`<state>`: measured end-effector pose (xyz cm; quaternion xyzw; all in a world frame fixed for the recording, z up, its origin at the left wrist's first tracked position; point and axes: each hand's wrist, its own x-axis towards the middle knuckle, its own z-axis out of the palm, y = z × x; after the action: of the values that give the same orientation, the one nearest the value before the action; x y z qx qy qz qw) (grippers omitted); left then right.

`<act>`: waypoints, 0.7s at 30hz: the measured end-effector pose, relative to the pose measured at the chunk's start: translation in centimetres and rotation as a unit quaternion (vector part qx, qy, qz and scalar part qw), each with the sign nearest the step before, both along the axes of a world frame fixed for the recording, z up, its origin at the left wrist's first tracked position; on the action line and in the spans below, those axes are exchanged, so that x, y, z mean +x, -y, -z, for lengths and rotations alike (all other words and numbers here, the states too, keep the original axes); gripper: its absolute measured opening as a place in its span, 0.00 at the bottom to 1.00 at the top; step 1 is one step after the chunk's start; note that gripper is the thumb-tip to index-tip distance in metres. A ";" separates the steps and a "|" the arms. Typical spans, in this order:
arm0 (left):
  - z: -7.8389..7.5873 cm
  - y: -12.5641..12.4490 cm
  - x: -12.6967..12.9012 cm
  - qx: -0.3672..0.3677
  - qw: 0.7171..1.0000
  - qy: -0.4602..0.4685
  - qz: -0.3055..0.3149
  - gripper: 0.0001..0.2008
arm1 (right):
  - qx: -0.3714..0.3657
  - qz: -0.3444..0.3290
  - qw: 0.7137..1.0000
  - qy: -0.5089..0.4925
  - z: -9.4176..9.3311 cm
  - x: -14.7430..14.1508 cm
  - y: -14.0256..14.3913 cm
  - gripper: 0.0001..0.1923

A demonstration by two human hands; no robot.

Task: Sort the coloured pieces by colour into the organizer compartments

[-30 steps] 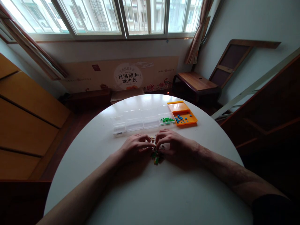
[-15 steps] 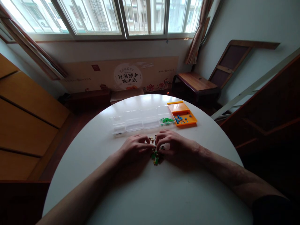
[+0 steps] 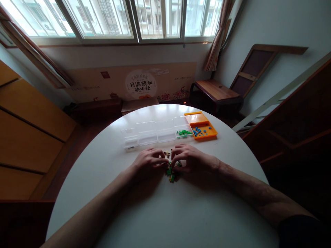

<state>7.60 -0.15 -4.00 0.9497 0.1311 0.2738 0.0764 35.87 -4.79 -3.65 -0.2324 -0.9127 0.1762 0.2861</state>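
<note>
A small pile of mixed building bricks (image 3: 169, 171), green, yellow, dark and white, lies on the white table between my hands. My left hand (image 3: 150, 159) reaches the pile from the left, fingers bent together at its edge; anything between the fingertips is too small to make out. From the other side my right hand (image 3: 188, 157) curls its thumb and fingers down into the pile, close to the left fingertips. What the right fingers pinch, if anything, is hidden. Parts of the pile are covered by both hands.
Beyond my hands stands a row of clear plastic boxes (image 3: 148, 138) with raised lids. The rightmost one holds green bricks (image 3: 183, 133). Beside it, an open orange box (image 3: 207, 137) holds blue bricks (image 3: 198, 131). The round white table (image 3: 103, 193) has a curved edge.
Both hands stay over the pile. The right fingers have shifted slightly left, toward the left fingertips, and a few bricks between them look shifted.
</note>
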 end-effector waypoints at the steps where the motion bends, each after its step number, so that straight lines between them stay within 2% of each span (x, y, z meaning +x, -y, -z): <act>1: 0.1 -0.1 0.0 0.000 1.000 0.000 0.001 0.08 | 0.001 0.000 1.000 0.000 0.1 -0.1 0.0 0.04; 16: 0.3 -0.3 0.1 0.022 1.000 0.010 -0.010 0.06 | 0.016 0.003 1.000 0.001 0.7 -0.3 -0.3 0.03; 21: 0.1 -0.2 0.2 -0.002 1.000 0.020 -0.020 0.06 | 0.014 0.002 1.000 0.002 0.8 -0.1 -0.4 0.04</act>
<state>7.78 0.03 -4.12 0.9410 0.1495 0.2939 0.0753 35.76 -4.36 -4.44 -0.2302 -0.9155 0.1623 0.2874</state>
